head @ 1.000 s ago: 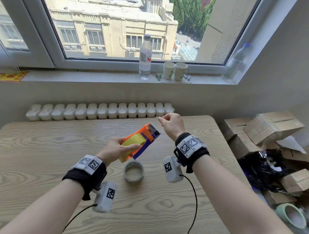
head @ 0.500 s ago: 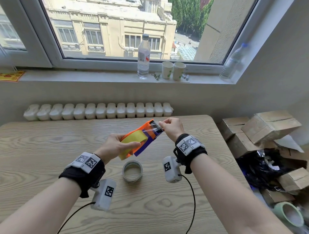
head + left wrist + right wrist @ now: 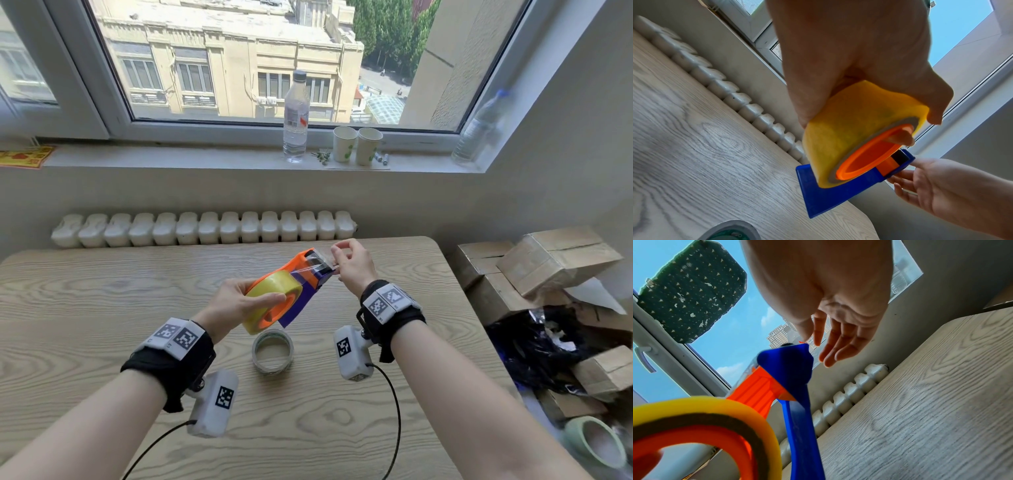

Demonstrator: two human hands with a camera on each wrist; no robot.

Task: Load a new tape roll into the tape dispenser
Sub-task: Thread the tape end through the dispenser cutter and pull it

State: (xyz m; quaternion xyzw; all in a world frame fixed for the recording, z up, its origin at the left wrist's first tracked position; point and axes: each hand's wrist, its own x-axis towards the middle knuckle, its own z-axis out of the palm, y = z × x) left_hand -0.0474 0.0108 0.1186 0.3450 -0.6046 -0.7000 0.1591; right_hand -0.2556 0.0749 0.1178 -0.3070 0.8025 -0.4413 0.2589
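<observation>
My left hand grips the yellow tape roll, which sits on the orange hub of the orange and blue tape dispenser, held tilted above the table. In the left wrist view the thumb and fingers wrap the roll, with a fingertip in the orange hub above the blue side plate. A clear strip of tape runs from the roll over the dispenser's front end. My right hand pinches the strip's free end there; its other fingers are straight beside the blue nose.
An empty tape core lies on the wooden table just below the dispenser. A radiator runs along the table's far edge. Cardboard boxes, black plastic and a green tape roll are piled to the right of the table.
My right hand dropped from above the dispenser's front and now holds the tape end at it. The left hand turned the dispenser, so the roll's side faces me more.
</observation>
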